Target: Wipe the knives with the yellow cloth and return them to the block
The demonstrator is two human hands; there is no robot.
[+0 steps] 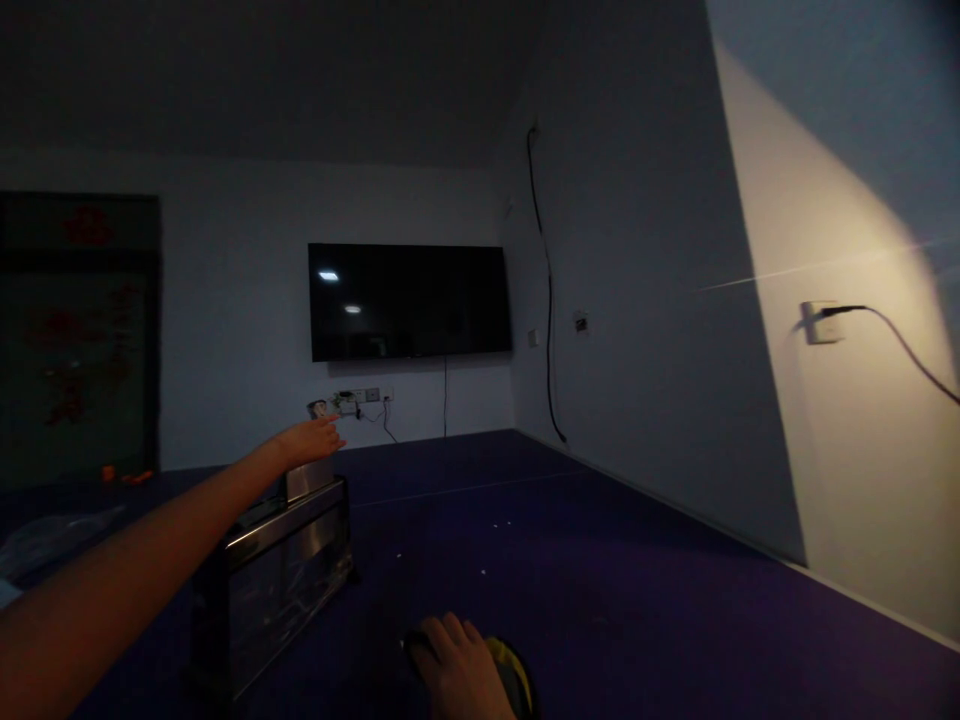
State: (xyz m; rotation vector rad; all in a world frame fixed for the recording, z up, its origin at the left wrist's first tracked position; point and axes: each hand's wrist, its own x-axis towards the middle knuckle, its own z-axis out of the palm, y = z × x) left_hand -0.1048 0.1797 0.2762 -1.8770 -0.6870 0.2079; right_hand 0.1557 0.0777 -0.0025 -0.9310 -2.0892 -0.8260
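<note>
My left hand (309,442) reaches forward over a rack-like frame with black uprights and a shiny silver rail (289,522). Its fingers look mostly stretched out, just above an upright silver panel (311,480) that rises from the frame; whether they touch it I cannot tell. A small pale item (319,408) shows right behind those fingers. Low in the view, my right hand (465,668) curls over a dark rounded object with a yellow edge (514,672). Most of that object is hidden under the hand, so its kind is unclear.
The dark blue surface (600,590) reaches the walls, with small white bits (483,572) on it. Clear plastic (56,540) and orange items (109,473) lie left. A television (409,302) hangs behind; a cord is plugged into a right-wall socket (821,322).
</note>
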